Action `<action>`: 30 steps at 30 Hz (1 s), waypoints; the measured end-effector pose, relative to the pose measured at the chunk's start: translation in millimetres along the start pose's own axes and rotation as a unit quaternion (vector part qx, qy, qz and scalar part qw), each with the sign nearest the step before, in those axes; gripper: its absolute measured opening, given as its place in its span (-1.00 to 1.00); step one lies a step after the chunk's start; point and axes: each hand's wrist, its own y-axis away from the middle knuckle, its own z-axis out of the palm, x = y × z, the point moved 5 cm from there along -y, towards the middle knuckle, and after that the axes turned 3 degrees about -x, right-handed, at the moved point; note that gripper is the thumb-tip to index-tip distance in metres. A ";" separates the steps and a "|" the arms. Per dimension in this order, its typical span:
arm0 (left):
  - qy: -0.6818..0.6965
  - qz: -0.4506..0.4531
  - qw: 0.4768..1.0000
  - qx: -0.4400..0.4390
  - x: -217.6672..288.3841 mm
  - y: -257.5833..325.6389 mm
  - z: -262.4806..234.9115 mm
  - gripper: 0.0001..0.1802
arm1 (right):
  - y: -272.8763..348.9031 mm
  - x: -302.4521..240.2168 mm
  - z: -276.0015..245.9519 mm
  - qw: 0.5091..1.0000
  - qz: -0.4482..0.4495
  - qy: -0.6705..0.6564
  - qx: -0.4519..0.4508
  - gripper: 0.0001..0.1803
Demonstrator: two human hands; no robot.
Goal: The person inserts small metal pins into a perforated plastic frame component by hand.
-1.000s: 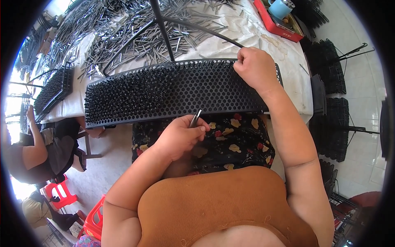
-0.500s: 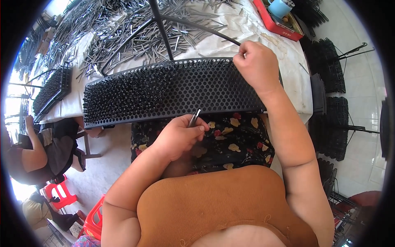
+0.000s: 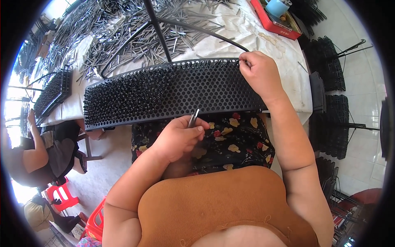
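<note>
Across the near edge of the table lies a curved black panel (image 3: 205, 92) full of round holes. Short black strips (image 3: 123, 96) stand packed in its left half, while bare holes show over most of its right half. My left hand (image 3: 177, 138) is closed round a few thin, dark metal strips (image 3: 193, 118), their shiny tips poking up just in front of the panel's near edge. My right hand (image 3: 263, 76) pinches at the panel's far right corner, thumb against forefinger. Whatever lies between those fingertips is hidden.
Loose metal strips (image 3: 135, 37) cover the pale tablecloth (image 3: 277, 61) behind the panel. A black rod stand (image 3: 158, 33) rises over it. A red tray (image 3: 284, 31) holds a blue cup (image 3: 277, 7). At left, a co-worker's arm (image 3: 35, 138) is near another bristled panel (image 3: 51, 92).
My right hand has come slightly nearer and to the right, down onto the panel's far right corner. My left hand stays almost still with its strips.
</note>
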 end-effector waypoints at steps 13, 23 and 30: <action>0.037 0.110 0.983 -0.139 5.1 17.1 13.0 -0.78 | 61.0 -104.2 42.6 0.758 0.180 -0.520 -0.351 -0.86; -0.070 0.098 0.991 0.054 17.0 21.3 7.4 -0.81 | 23.1 -75.9 42.0 0.816 0.170 -0.536 -0.133 -0.75; -0.621 0.513 0.560 0.197 51.6 52.5 31.1 -0.69 | -13.5 -70.5 48.1 0.970 -0.046 -0.235 0.030 -0.88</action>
